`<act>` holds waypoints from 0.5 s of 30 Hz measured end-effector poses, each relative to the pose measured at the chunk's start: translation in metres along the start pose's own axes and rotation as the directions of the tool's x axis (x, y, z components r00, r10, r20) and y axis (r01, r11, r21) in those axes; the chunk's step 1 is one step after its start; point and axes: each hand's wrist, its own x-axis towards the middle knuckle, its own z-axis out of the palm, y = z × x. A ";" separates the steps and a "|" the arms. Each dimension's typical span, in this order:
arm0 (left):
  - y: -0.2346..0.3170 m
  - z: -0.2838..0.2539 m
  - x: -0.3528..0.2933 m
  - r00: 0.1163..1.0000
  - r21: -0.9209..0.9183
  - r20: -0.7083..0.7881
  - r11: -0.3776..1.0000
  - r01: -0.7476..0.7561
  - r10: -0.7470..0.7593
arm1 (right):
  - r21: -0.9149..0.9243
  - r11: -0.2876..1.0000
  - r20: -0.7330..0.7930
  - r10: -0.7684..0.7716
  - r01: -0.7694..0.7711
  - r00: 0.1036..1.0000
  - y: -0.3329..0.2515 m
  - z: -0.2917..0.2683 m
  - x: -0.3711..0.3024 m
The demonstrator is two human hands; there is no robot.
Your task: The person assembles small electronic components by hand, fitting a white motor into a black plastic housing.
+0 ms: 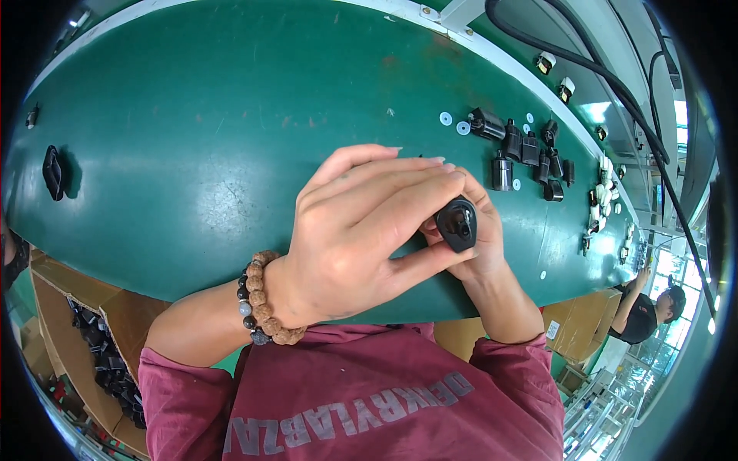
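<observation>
A small black plastic housing with a rounded end and a recess in it is held in front of my chest, over the green table. My left hand, with beaded bracelets at its wrist, closes its fingers and thumb around the housing. My right hand is curled about the same housing from the other side. Its fingers are partly hidden behind the left hand. Most of the housing's length is also covered by my fingers.
Several black cylindrical housings stand and lie at the right, among pale washers. Farther right are white parts. A black piece lies far left. A cardboard box of black parts stands lower left. A co-worker is at right.
</observation>
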 end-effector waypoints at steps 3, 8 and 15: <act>-0.001 0.001 -0.002 1.000 0.028 -0.017 1.000 -0.008 0.008 | -0.092 0.994 -0.063 -0.069 0.063 0.996 0.003 0.010 0.002; -0.003 0.004 -0.003 0.999 0.021 -0.031 1.000 -0.015 0.015 | -0.186 0.980 -0.092 -0.081 0.062 0.992 0.001 0.010 0.001; -0.003 0.003 -0.002 0.999 -0.024 -0.026 0.999 -0.027 0.026 | -0.060 0.997 -0.067 0.037 -0.041 0.997 0.001 0.007 0.000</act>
